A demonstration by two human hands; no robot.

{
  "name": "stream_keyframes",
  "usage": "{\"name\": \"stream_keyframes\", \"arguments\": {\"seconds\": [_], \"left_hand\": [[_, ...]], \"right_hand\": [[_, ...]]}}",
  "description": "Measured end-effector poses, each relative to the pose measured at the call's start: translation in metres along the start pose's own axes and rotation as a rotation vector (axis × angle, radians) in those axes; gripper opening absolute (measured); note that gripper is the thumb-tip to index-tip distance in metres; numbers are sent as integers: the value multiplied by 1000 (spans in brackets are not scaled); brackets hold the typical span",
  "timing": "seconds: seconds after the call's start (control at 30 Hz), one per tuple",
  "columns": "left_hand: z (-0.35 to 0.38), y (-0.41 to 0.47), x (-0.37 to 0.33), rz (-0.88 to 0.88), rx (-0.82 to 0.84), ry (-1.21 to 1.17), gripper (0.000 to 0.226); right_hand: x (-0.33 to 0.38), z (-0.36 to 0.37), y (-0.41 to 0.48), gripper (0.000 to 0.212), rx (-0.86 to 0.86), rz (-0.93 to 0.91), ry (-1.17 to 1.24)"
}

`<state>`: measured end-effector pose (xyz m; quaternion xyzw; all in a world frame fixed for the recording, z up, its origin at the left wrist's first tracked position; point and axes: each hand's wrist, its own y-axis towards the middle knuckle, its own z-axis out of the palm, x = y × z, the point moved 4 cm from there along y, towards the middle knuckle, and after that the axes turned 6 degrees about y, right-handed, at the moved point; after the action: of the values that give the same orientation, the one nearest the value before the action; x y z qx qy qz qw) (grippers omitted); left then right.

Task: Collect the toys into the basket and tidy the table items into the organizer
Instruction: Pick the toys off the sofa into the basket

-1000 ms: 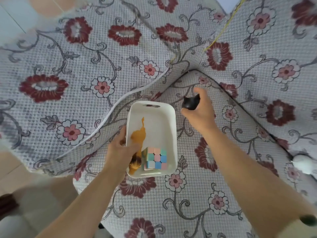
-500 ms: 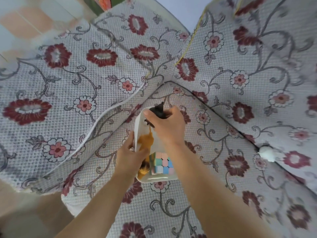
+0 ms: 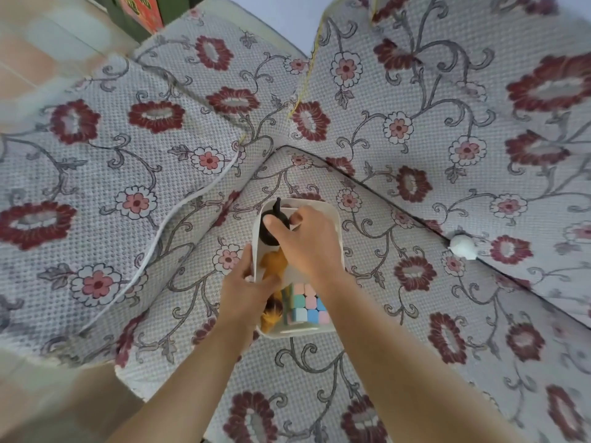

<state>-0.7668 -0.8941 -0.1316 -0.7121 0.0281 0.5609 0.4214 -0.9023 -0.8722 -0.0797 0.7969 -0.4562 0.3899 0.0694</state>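
**Head view; 12 o'clock points away from me.** The white basket [image 3: 321, 204] is sitting on the seat cushion [image 3: 319, 378] of a sofa covered in grey cloth with red and pink flowers. It is near the corner where the seat is meeting the backrests.

My left hand [image 3: 246, 295] is gripping the basket's 9 o'clock wall, with the fingers lying outside it and the thumb curling over the rim to the inside.

My right hand [image 3: 307, 247] is hovering over the basket, the forearm lying toward 5 o'clock. It is pinching the black toy [image 3: 270, 235] between thumb and curled fingers. The thumb is lying across the toy's rounded dark body, and a thin black stem is sticking out toward 12 o'clock.

The black toy is sitting at the basket's 12 o'clock end, close against the 9 o'clock wall. I cannot tell whether it is touching the basket floor, since my hand is covering its underside.

Inside the basket, an orange toy [image 3: 274, 261] is lying along the 9 o'clock side, partly under both hands. A pastel puzzle cube [image 3: 307, 306] is resting at the 6 o'clock end, just beside it.

Well apart from the basket, at 3 o'clock, a small white object [image 3: 462, 246] is lying in the crease between seat and backrest. At 11 o'clock, beyond the sofa, a red box [image 3: 137, 8] is showing beside pale floor tiles [image 3: 48, 43].
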Motion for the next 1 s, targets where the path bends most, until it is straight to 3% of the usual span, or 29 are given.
{"name": "stream_keyframes", "arguments": {"seconds": [0.07,0.2,0.3,0.4,0.57,0.9,1.0], "left_hand": [[3,-6,-1,-1,31,-3,46],[16,-19,-10,-10,71,-5,34],[33,-29,-19,0,129,-11,19],[52,-35,-31,28,174,-23,29],[90,-29,-41,66,149,-8,22],[232,-3,-19,-6,232,21,53],[268,9,-11,-10,225,56,45]], "right_hand": [[-3,-13,-7,53,-20,33,75],[-11,-45,-22,35,-78,49,136],[-17,-75,-32,36,-115,53,127],[-27,-112,-37,40,-159,50,124],[-58,-168,-29,41,-254,82,150],[-204,-272,4,34,-382,195,170],[-258,-297,21,31,-404,240,177]]}}
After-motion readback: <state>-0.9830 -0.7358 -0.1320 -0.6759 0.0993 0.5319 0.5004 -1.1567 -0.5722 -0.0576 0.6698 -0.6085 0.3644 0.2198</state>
